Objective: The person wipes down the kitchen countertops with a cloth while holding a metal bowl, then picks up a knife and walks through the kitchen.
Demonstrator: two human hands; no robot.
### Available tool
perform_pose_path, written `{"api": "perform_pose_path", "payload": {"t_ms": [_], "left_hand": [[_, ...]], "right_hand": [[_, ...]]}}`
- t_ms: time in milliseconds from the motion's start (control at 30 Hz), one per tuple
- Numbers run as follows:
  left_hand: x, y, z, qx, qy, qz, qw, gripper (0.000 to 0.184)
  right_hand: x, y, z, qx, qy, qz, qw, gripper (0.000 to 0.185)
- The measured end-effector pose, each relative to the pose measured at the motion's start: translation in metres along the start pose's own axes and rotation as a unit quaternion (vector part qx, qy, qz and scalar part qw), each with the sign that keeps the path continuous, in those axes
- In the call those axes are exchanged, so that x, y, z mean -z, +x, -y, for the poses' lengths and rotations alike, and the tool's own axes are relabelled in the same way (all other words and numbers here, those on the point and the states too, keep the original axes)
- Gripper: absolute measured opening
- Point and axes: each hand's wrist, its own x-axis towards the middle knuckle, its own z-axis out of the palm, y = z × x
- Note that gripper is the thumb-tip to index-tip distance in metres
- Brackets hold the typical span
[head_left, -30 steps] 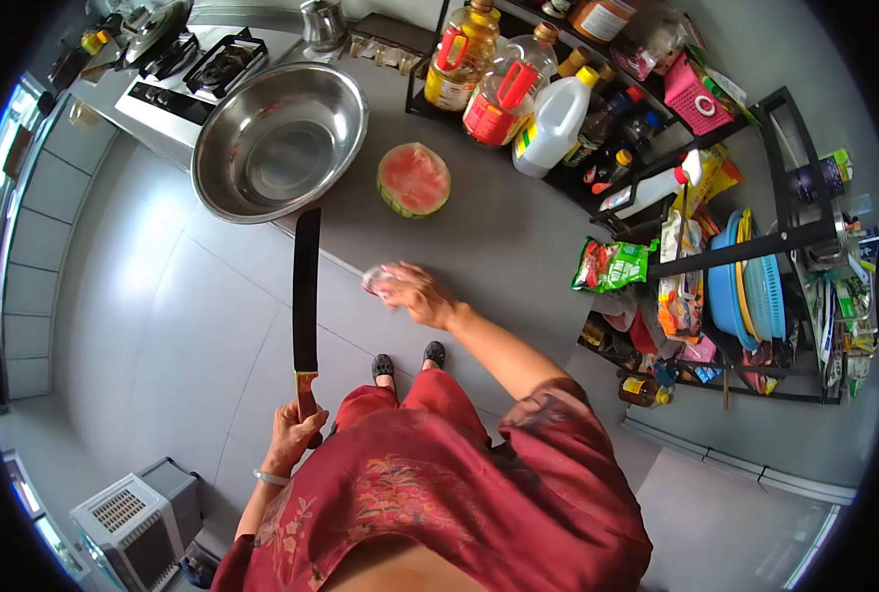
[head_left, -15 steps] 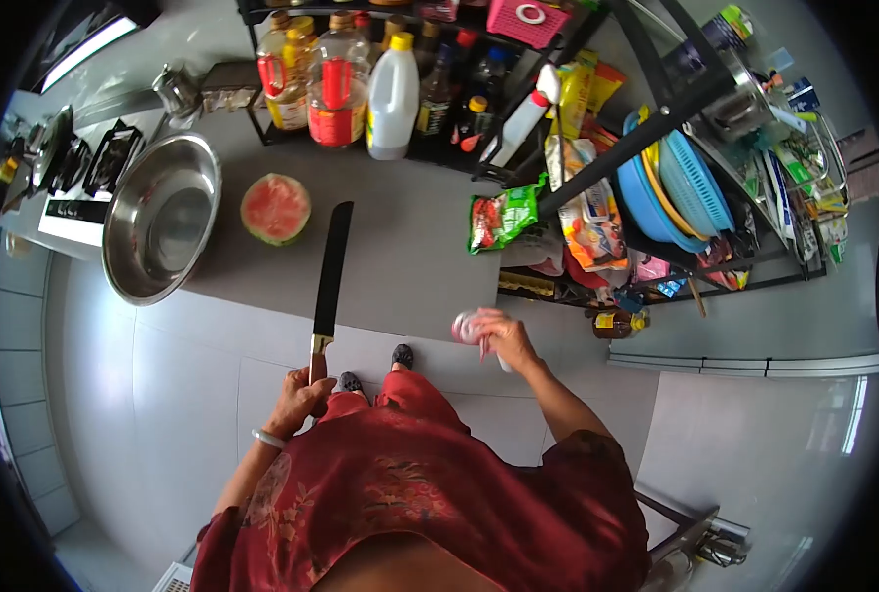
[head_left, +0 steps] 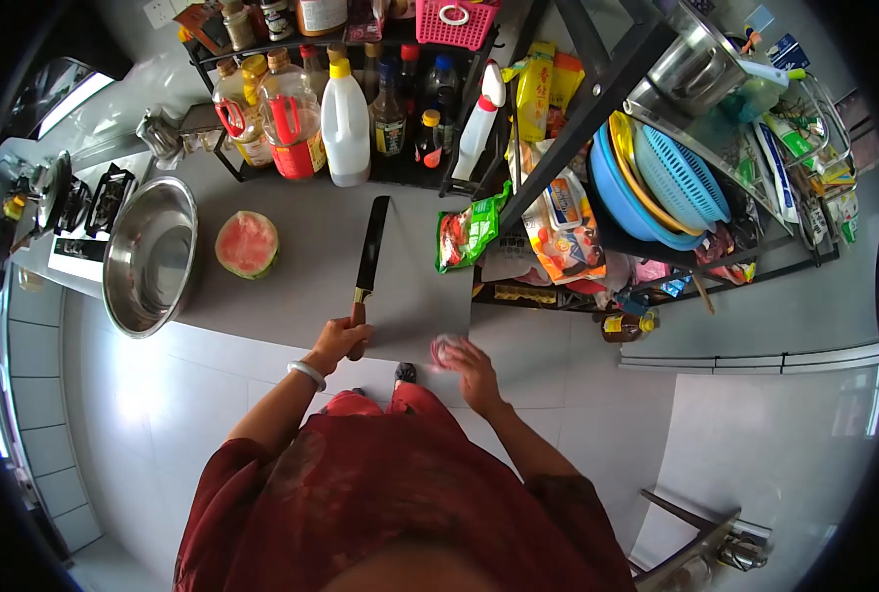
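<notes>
My left hand [head_left: 339, 342] is closed around the wooden handle of a large knife [head_left: 371, 252]. Its long dark blade points away from me above the grey counter [head_left: 311, 306]. At the counter's front edge, my right hand [head_left: 476, 377] grips a crumpled pinkish cloth [head_left: 447, 351], slightly blurred. The cloth is apart from the knife. To the left of the blade sits a cut piece of watermelon [head_left: 247, 245], its red flesh facing up. Beside the melon stands a wide steel basin [head_left: 153, 259], with nothing visible inside.
Bottles, among them a white jug [head_left: 346, 133], line the back of the counter. A green packet [head_left: 471, 235] lies at its right end. Blue plastic baskets [head_left: 681, 183] fill the rack on the right. At far left is a gas stove [head_left: 89, 212].
My left hand has carried the knife forward and right, over the counter. My right hand has brought the cloth closer to the knife. The view has shifted slightly.
</notes>
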Motion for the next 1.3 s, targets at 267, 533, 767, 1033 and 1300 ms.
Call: {"api": "perform_pose_path", "payload": {"t_ms": [267,533,767,1033,1300], "left_hand": [[0.011,0.012,-0.025,-0.073,0.369,-0.137,0.916,0.046],[0.015,0.015,-0.015,-0.079,0.193,-0.131,0.969,0.034],[0.054,-0.042,-0.004,-0.09,-0.077,0.015,0.993,0.031],[0.098,-0.152,-0.013,-0.118,-0.104,-0.062,0.986,0.03],[0.165,-0.248,0.016,-0.168,-0.268,-0.188,0.93,0.032]], "right_hand": [[-0.004,-0.099,0.01,-0.151,0.072,-0.005,0.986,0.029],[-0.001,-0.13,0.045,-0.48,0.258,-0.16,0.823,0.032],[0.002,-0.087,0.064,-0.4,0.39,-0.259,0.788,0.041],[-0.036,0.017,0.091,-0.374,0.489,-0.177,0.768,0.043],[-0.097,0.1,0.162,-0.381,0.63,0.043,0.676,0.046]]}}
